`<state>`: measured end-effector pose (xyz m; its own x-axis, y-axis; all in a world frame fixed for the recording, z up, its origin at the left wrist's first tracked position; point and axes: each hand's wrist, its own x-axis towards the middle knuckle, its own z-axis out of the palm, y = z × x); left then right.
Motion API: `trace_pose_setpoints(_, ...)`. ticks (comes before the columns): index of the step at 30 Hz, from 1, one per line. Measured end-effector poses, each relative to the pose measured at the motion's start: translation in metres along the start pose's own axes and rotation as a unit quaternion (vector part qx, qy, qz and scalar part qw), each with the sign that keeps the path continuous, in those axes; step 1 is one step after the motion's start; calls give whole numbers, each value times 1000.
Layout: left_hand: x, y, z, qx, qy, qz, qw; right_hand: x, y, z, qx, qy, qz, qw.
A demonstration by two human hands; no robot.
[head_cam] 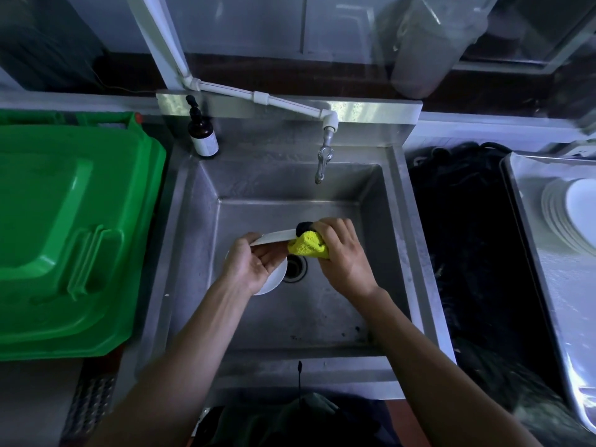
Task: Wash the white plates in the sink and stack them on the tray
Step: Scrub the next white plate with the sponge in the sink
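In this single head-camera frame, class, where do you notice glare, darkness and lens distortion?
Head view: glare streaks the metal tray at right and the sink backsplash; the gap between sink and tray is almost black; the wide lens bows the green bin lid and counter edges; the frame's upper corners look dim and soft.

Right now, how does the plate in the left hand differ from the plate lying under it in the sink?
The held plate is lifted and seen nearly edge-on, gripped by the left hand, while the right hand presses a yellow sponge against it. The lower plate lies on the sink floor beside the drain, untouched. Both are white.
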<state>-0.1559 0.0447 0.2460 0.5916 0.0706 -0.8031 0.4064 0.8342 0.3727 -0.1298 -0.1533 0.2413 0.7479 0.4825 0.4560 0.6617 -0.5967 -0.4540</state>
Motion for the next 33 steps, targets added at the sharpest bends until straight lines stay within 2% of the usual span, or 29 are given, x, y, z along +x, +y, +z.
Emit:
trace_pose_setpoints(3, 3, -5, 2, -31, -2, 36, 999, -9, 1, -2, 6, -29, 8, 1000)
trace_pose_setpoints(10, 8, -8, 2, 12, 40, 81, 996, -25, -6, -2, 57, -96, 28, 993)
trace_pose_setpoints(13, 8, -8, 0, 24, 42, 98, 994, -22, -13, -3, 136, -124, 121, 976)
trace_pose_setpoints(16, 8, -11, -5, 34, 31, 120, 992, -19, -18, 2, 198, -173, 238, 935)
trace_pose_setpoints(19, 5, -15, -10, 37, 11, 119, 992, -8, -23, 9, 273, -139, 345, 887)
trace_pose_setpoints(23, 3, -20, -14, 33, -7, 107, 994, 1, -23, 20, 193, -110, 269, 937)
trace_pose_setpoints(27, -1, -21, -12, 12, -4, 109, 994, -6, -29, 26, 200, -90, 277, 936)
trace_pose_setpoints(30, -4, -20, -10, 6, -11, 116, 993, -12, -36, 30, 170, -32, 246, 954)
trace_pose_setpoints(33, -8, -22, -5, 2, -11, 109, 994, -13, -45, 36, 140, -20, 240, 961)
